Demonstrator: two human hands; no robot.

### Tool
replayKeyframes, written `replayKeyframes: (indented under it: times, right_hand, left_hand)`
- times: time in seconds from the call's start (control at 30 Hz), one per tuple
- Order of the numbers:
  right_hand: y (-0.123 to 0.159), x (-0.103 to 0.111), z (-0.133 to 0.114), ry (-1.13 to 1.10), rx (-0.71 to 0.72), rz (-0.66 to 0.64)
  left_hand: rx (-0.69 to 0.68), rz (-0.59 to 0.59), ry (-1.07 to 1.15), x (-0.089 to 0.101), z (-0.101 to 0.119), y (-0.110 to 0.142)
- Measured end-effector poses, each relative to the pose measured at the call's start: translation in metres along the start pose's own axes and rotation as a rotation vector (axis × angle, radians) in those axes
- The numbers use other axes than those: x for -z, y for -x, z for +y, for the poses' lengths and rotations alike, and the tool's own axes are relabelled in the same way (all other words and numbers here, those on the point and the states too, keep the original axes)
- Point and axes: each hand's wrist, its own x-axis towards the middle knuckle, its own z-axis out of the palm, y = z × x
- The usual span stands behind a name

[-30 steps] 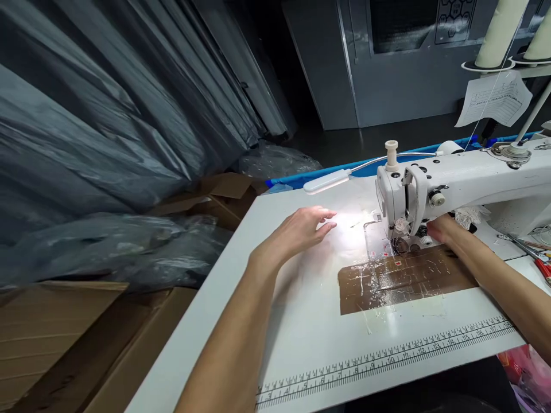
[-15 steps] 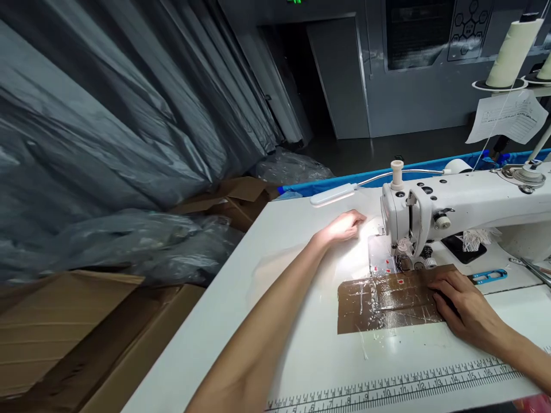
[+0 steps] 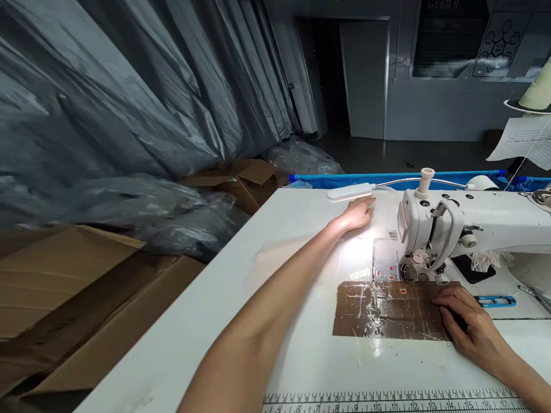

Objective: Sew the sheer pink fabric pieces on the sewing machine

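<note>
My left hand reaches far across the white table, beside the lamp head of the sewing machine light. Its fingers point to the right in the bright patch, slightly bent and partly apart, and I see nothing in them. My right hand rests on the right end of a shiny brown taped patch in front of the needle area. Its fingers are loosely bent, with the thumb apart and nothing visible in the grasp. The white sewing machine stands just behind the patch.
Blue thread snips lie right of my right hand. A printed ruler strip runs along the table's front edge. Cardboard boxes and plastic wrap lie left of the table. A thread cone stands at the right.
My left hand has moved farther back, close to the lamp head, and its fingers have straightened somewhat. My right hand stays on the brown patch. The whole view has turned a little.
</note>
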Motion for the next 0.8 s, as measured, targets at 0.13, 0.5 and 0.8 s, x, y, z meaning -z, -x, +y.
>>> replayKeyframes:
  times: [0.13,0.5,0.8]
  right_hand:
    - [0.001,0.0,0.0,0.039,0.017,0.005]
    - [0.006,-0.001,-0.003,0.19,0.08,0.043]
    - [0.009,-0.003,-0.003,0.272,0.143,0.069]
  left_hand:
    - [0.086,0.027,-0.021,0.027,-0.006,0.058]
    - [0.635,0.373,-0.187,0.065,-0.062,0.223]
    - [0.673,0.395,-0.12,0.054,-0.064,0.224]
